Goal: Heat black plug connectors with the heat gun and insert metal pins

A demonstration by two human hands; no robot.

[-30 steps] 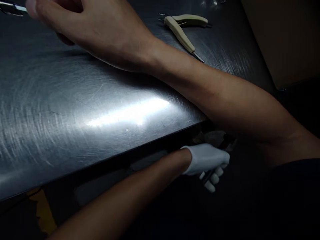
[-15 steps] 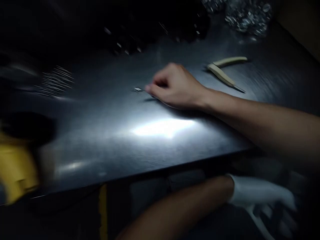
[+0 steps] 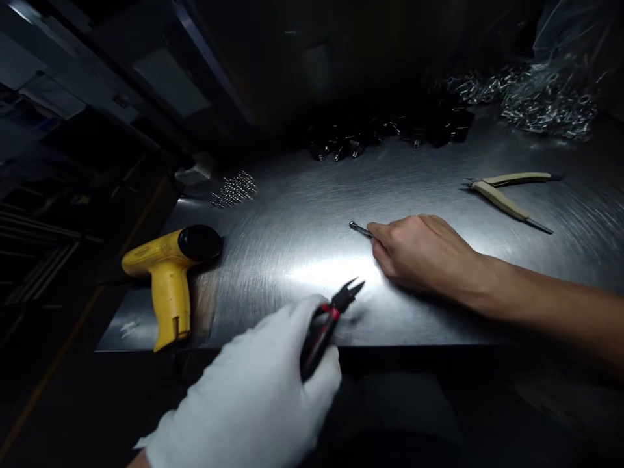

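My left hand (image 3: 248, 390), in a white glove, is wrapped round diagonal cutters (image 3: 342, 299) with black jaws and red and black handles. The cutter tips point up and right, slightly parted, over the front part of the metal table (image 3: 273, 240). My bare right hand (image 3: 424, 257) rests on the table and pinches a small thin metal piece (image 3: 359, 228). Its rounded end sticks out to the left of my fingertips; the rest is hidden under them. Beyond my right wrist lie pliers with cream handles (image 3: 502, 198), spread apart.
A yellow heat gun (image 3: 168, 279) stands at the table's left end. Behind it is a patch of small shiny metal pieces (image 3: 234, 190). Dark parts with bright metal ends (image 3: 346, 146) line the back. Clear bags of metal pieces (image 3: 548, 104) sit at the back right.
The view has swung left and up. My gloved left hand has come from below the table edge at the right to over its front, where the cutters now show. My right hand keeps its pinch.
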